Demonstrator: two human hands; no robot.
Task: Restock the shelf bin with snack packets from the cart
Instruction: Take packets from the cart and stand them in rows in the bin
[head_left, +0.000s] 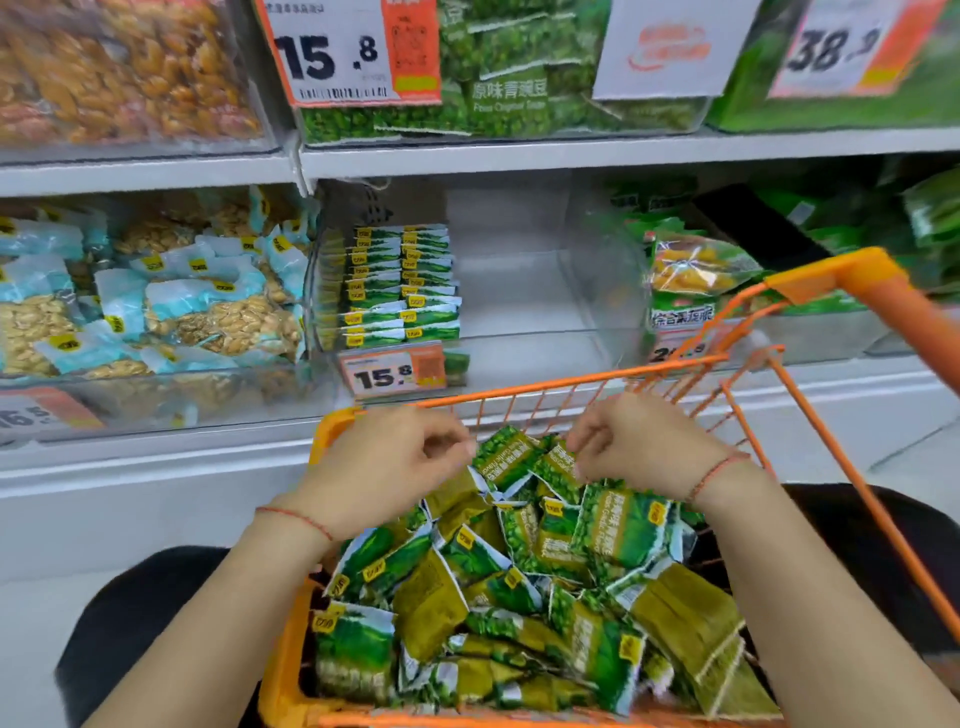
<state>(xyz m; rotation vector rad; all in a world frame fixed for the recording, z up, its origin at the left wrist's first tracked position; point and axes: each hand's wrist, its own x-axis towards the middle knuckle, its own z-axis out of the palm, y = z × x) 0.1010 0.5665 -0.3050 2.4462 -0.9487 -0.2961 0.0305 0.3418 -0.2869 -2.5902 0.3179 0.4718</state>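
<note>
An orange wire cart (571, 382) in front of me holds a loose heap of several green snack packets (519, 597). Both hands hover over the far end of the heap. My left hand (384, 462) has its fingers loosely curled, fingertips at the edge of a green packet (506, 457). My right hand (623, 441) is curled too, its fingertips touching another packet (558, 465); whether either one grips a packet is unclear. Straight ahead stands the clear shelf bin (519, 291). A neat row of the same green packets (400, 286) fills its left side; its right side is bare.
A bin of pale blue nut packets (156, 306) stands to the left. Mixed green and yellow snack bags (696, 275) lie to the right. A price tag reading 15.8 (392, 371) hangs on the bin's front. The upper shelf (519, 150) overhangs the bin. The cart's orange handle (852, 280) rises at right.
</note>
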